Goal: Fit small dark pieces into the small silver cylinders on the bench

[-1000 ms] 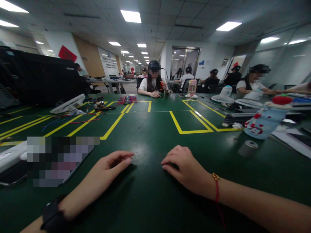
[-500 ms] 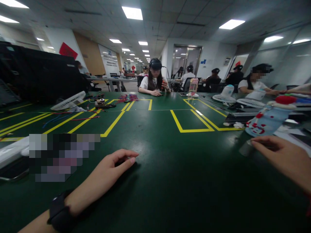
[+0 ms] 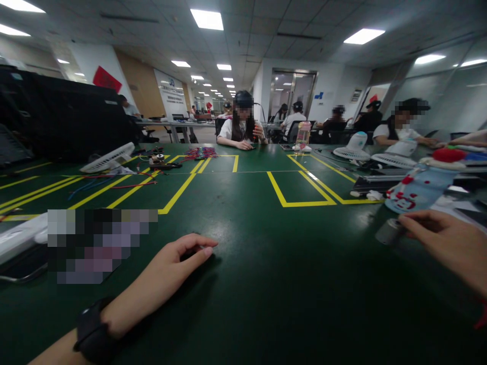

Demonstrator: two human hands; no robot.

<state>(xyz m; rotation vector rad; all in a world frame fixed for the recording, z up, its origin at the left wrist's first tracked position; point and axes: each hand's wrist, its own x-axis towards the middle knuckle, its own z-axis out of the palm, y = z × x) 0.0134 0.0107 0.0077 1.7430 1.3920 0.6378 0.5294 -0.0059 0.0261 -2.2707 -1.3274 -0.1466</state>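
A white power strip (image 3: 23, 235) lies left of the left hand (image 3: 175, 258), which rests loosely curved on the green surface (image 3: 274, 284), thumb and forefinger parted, holding nothing; a grey metal cylinder (image 3: 387, 232) stands at the right hand's (image 3: 443, 237) narrowly spaced fingertips — whether gripped, I cannot tell; beyond that hand, a blue bottle (image 3: 424, 185).

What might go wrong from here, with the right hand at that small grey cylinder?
The right hand's fingertips are only at one edge of the grey cylinder, so it might slip or roll.

The blue bottle stands just beyond that hand, so a careless lift might knock it.
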